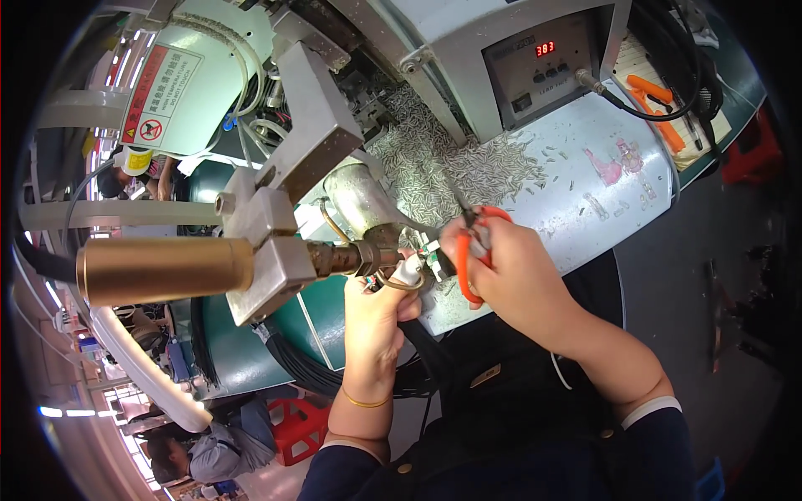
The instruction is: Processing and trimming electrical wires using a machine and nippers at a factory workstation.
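Note:
My left hand [378, 311] is closed in a pinch under the machine's nozzle end, with a white covering over its thumb. At its fingertips is a small green-and-white part [433, 257], perhaps a connector; its exact kind is too small to tell. My right hand [522, 271] is wrapped round orange-handled pliers [466, 265], just right of that part. Their dark metal end points up and away from me, and the jaws are blurred. Beyond both hands, many small silvery metal pieces [426, 167] lie heaped on the pale worktop [555, 200].
A brass-coloured cylinder [167, 271] on a metal block [267, 250] juts in at left, close above my left hand. A control box [543, 75] with a red display stands behind. Black cables [301, 363] hang below. More orange-handled tools [660, 113] lie at far right.

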